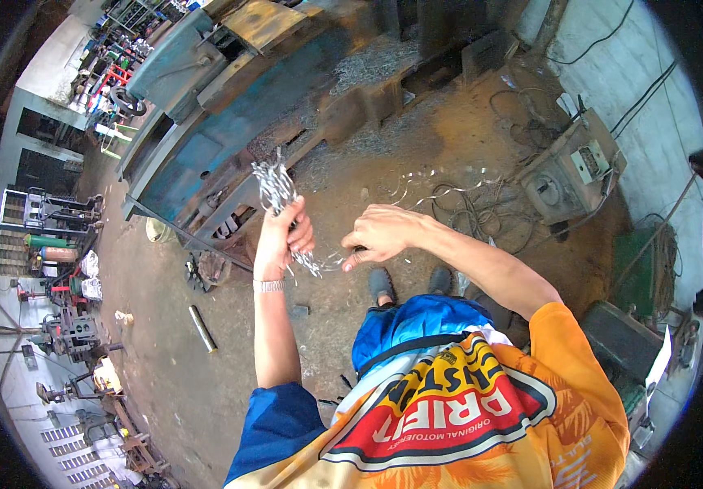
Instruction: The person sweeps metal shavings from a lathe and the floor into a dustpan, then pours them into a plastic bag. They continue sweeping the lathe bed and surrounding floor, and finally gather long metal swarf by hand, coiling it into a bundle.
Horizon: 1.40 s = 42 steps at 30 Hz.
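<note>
My left hand [282, 232] is closed round a bunch of silvery metal shavings [272, 186]. The curly strips stick out above the fist and hang below it. Close by on the right, my right hand [384, 234] is closed, its thumb and fingertips pinching thin shaving strands [332, 263] by the lower end of the bunch. Beyond the right wrist a long wavy metal strip [453, 194] shows; whether it hangs from that hand or lies on the floor, I cannot tell.
A large rusty blue machine bed [205, 143] strewn with shavings [372, 65] stands in front. To the right are a boxy grey machine [571, 175] and coiled cables [482, 216]. A metal rod [202, 328] lies on the floor at left. Tools and machinery [70, 334] line the left wall.
</note>
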Motion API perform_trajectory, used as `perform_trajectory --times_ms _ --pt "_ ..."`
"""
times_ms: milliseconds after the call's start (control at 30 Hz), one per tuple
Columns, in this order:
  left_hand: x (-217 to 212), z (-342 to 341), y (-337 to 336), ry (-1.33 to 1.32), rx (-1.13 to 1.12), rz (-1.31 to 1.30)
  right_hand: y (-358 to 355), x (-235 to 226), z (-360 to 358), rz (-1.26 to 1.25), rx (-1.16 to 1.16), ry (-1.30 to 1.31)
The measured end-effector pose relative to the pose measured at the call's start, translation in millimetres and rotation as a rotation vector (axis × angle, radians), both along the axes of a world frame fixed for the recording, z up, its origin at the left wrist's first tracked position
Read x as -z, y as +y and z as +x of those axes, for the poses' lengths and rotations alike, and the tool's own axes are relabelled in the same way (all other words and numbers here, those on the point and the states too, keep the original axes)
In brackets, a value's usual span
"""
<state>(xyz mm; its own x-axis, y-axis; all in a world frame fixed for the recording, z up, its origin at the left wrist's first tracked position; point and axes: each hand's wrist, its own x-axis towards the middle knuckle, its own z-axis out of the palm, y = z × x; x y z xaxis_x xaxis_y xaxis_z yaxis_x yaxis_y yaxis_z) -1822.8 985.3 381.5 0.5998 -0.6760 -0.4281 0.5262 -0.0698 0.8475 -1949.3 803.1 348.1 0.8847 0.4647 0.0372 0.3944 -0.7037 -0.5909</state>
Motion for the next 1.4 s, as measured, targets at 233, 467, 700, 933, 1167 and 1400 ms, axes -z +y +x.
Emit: perform_trajectory --times_ms 233,467,700,933,1167,1400 --pt "20.1 -46.1 -7.9 0.123 0.25 0.203 6.7 -3.9 -18.6 -0.062 -0.171 0.0" --pt "60.1 -88.6 14.9 0.21 0.244 0.171 27.1 24.4 -60.7 -0.194 -0.175 -0.03" --pt "90.2 -107.3 33.6 0.354 0.288 0.242 45.3 24.5 -79.4 -0.098 -0.232 -0.175" --pt "93.8 -127.3 50.2 0.702 0.202 0.13 58.9 5.8 -105.1 0.011 -0.26 -0.141" --pt "91.9 -133.4 52.8 0.898 0.264 0.048 70.0 8.7 -117.5 -0.005 -0.243 -0.1" --pt "96.3 -132.7 52.9 0.801 0.398 -0.096 78.3 12.4 -128.6 -0.029 -0.026 -0.425"
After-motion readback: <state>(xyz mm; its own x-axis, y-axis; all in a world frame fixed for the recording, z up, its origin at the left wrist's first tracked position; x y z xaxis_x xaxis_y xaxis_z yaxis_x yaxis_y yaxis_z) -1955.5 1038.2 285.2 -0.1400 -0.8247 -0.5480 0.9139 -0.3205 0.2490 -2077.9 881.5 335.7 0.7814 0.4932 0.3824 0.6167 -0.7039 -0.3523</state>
